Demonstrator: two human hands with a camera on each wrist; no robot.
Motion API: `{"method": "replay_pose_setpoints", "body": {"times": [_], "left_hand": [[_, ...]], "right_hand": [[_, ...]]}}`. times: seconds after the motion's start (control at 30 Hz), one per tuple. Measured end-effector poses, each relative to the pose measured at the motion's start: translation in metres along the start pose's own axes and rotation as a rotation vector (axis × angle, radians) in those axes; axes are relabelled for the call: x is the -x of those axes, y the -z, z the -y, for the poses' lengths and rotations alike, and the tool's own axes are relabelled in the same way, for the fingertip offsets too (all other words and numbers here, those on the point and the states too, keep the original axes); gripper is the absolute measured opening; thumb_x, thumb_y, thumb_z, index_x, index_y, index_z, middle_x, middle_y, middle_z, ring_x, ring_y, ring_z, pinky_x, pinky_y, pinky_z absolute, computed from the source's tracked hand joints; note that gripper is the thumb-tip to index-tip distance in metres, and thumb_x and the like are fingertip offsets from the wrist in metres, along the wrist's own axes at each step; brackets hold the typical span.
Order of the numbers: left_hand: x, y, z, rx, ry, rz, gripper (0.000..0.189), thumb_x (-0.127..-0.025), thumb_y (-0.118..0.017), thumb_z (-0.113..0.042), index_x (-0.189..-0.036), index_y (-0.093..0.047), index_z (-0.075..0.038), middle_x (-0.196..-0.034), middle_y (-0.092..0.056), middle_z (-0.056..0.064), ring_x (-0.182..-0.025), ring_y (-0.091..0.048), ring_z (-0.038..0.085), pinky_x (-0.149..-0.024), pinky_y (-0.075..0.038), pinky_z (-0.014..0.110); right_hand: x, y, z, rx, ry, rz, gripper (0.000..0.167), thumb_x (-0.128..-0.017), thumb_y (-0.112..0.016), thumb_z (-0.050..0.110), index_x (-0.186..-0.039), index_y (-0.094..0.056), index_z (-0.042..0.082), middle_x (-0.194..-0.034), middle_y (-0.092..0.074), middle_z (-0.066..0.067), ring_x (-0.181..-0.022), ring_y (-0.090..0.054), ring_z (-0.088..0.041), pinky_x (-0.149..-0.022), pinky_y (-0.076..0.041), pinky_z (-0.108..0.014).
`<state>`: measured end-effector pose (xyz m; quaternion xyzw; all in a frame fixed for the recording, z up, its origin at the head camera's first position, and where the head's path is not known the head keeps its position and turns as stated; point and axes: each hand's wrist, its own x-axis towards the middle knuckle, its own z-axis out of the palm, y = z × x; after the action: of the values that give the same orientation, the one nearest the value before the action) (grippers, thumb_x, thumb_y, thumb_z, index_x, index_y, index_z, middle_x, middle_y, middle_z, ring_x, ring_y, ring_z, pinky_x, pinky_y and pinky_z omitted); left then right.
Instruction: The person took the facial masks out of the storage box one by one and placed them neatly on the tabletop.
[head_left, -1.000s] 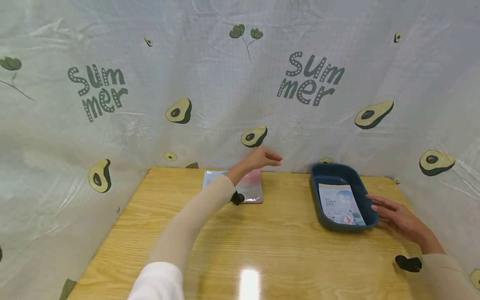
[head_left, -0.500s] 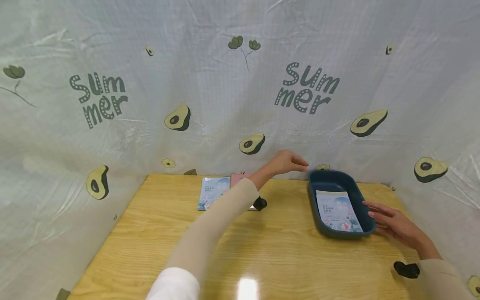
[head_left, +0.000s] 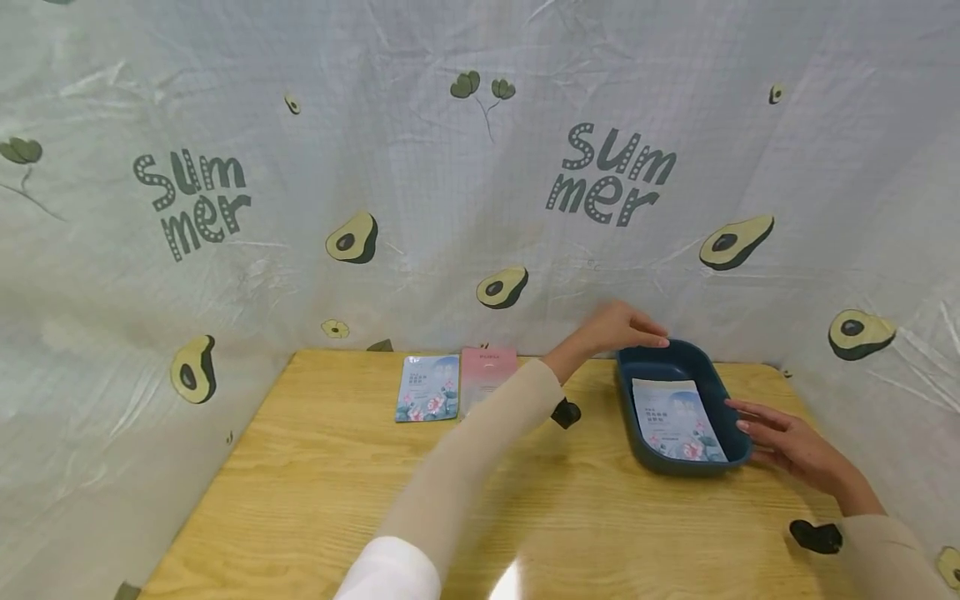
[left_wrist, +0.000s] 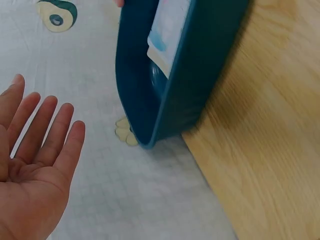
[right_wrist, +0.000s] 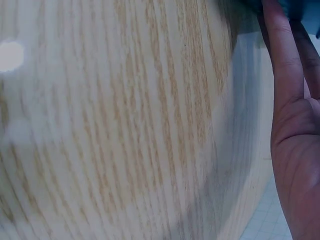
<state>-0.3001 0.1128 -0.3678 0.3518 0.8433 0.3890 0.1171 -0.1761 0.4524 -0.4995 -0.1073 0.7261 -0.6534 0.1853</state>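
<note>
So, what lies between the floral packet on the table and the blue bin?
A pink packet, partly hidden by the left sleeve, then wooden tabletop; the head view shows this.

Wooden table (head_left: 307,483), pale avocado-print sheet (head_left: 427,158) behind, dark "summer" lettering (head_left: 609,177)

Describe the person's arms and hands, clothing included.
Both arms wear long beige sleeves, with a white sleeve section higher on the left. A small black device sits near each wrist. The left hand and right hand are bare, without visible rings or gloves.
</note>
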Motion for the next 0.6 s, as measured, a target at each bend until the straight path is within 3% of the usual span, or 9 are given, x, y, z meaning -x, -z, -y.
{"method": "replay_pose_setpoints", "body": {"times": [0.13, 0.2, 0.43, 0.6], "left_hand": [[-0.008, -0.012, -0.001, 0.065, -0.01, 0.014, 0.032, -0.096, -0.073, -0.035, -0.123, -0.076, -0.018, -0.12, -0.074, -0.004, -0.094, -0.068, 0.004, -0.077, -0.051, 0.012], [-0.012, -0.018, -0.002, 0.117, 0.014, 0.01, 0.032, -0.095, -0.074, -0.034, -0.123, -0.077, -0.018, -0.118, -0.074, -0.005, -0.091, -0.068, 0.004, -0.077, -0.052, 0.013], [-0.023, -0.042, -0.009, 0.573, 0.127, -0.029, 0.03, -0.095, -0.074, -0.02, -0.123, -0.075, -0.009, -0.113, -0.076, -0.002, -0.097, -0.069, 0.006, -0.093, -0.056, 0.029], [-0.031, -0.055, -0.009, 0.687, 0.171, -0.064, 0.031, -0.096, -0.073, -0.019, -0.125, -0.074, -0.01, -0.112, -0.076, -0.002, -0.096, -0.068, 0.004, -0.093, -0.056, 0.029]], "right_hand": [[0.001, 0.0, 0.0, 0.005, -0.015, -0.003, 0.046, -0.111, -0.043, 0.011, -0.157, -0.04, 0.016, -0.13, -0.059, 0.026, -0.113, -0.066, -0.007, -0.089, -0.058, -0.032], [0.001, 0.001, 0.0, 0.023, -0.012, -0.004, 0.047, -0.111, -0.042, 0.011, -0.158, -0.039, 0.015, -0.131, -0.058, 0.027, -0.113, -0.066, -0.006, -0.089, -0.058, -0.031], [0.002, 0.003, -0.001, 0.022, -0.005, -0.009, 0.048, -0.111, -0.042, 0.011, -0.158, -0.037, 0.012, -0.132, -0.056, 0.028, -0.114, -0.065, -0.005, -0.089, -0.058, -0.031], [-0.001, 0.003, -0.005, 0.076, -0.037, -0.047, 0.051, -0.111, -0.045, 0.016, -0.159, -0.032, 0.009, -0.13, -0.055, 0.029, -0.114, -0.064, -0.003, -0.089, -0.058, -0.031]]}}
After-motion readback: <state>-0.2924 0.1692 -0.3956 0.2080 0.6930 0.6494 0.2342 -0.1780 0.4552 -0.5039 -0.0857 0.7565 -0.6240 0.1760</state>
